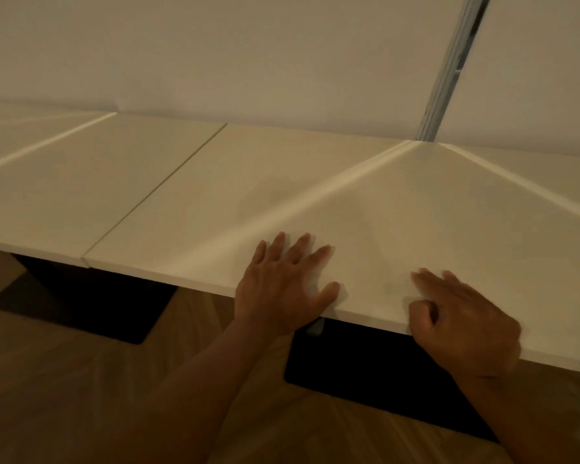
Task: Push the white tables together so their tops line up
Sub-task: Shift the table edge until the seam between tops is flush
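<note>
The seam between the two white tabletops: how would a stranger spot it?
Start at the long white tabletop along the wall. Left of the left hand, a thin dark seam runs wall to front edge. Unlike the pale light streaks, it is dark.

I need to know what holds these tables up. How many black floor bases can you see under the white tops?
2. One flat black base sits under the seam at left; one lies below the hands. Others may be hidden beyond the frame.

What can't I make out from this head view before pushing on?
- Right tabletop: its right end is cut by the frame edge.
- Its base: mostly hidden under the top and right hand.
- Seam: too thin to judge level.
- Left hand fingers: motion-blurred.
</note>
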`<state>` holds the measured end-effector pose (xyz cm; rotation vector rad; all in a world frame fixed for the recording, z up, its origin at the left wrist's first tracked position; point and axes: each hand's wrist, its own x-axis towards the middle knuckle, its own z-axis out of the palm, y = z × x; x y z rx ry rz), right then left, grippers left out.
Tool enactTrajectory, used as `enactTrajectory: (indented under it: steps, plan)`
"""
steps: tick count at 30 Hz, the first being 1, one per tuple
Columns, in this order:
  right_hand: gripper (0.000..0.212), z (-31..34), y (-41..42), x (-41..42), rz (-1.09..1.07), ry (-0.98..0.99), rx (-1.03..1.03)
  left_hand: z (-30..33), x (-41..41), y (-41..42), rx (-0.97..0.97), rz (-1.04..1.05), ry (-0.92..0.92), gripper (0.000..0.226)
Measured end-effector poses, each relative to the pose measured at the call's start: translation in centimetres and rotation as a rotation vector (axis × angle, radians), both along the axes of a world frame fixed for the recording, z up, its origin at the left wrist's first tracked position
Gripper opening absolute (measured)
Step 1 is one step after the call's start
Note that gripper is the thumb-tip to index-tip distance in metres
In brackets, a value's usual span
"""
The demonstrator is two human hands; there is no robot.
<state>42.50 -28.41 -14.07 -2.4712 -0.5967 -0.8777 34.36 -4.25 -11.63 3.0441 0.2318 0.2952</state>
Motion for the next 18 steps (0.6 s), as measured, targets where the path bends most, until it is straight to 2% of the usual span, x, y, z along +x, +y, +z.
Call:
enactTrajectory:
  steps: [4, 7, 10, 13, 15, 18]
  plan:
    - [0.045, 0.9, 1.1, -1.4, -0.106, 0.160, 0.035, 0.9, 0.1, -0.6, -0.038, 0.002, 0.047, 0.066]
    - [0.049, 2.1, 4.5, -1.9, -0.062, 0.305, -0.097, 1.9, 0.5, -0.3, -0.087, 0.067, 0.030, 0.058]
    - [0.038, 3.4, 9.8, -1.3, 0.089, 0.393, -0.212, 2.5, 1.3, 1.1, -0.219, 0.183, 0.050, 0.051]
    - [0.025, 4.2, 14.9, -1.2, 0.221, 0.406, -0.242, 2.7, 0.4, 3.6, -0.292, 0.271, 0.058, 0.035]
    - [0.016, 4.2, 17.8, -1.8, 0.290, 0.443, -0.217, 2.7, -1.4, 5.9, -0.275, 0.349, 0.009, 0.028]
    - [0.008, 3.9, 21.3, -3.9, 0.302, 0.497, -0.125, 2.3, -4.9, 9.2, -0.274, 0.504, -0.042, 0.032]
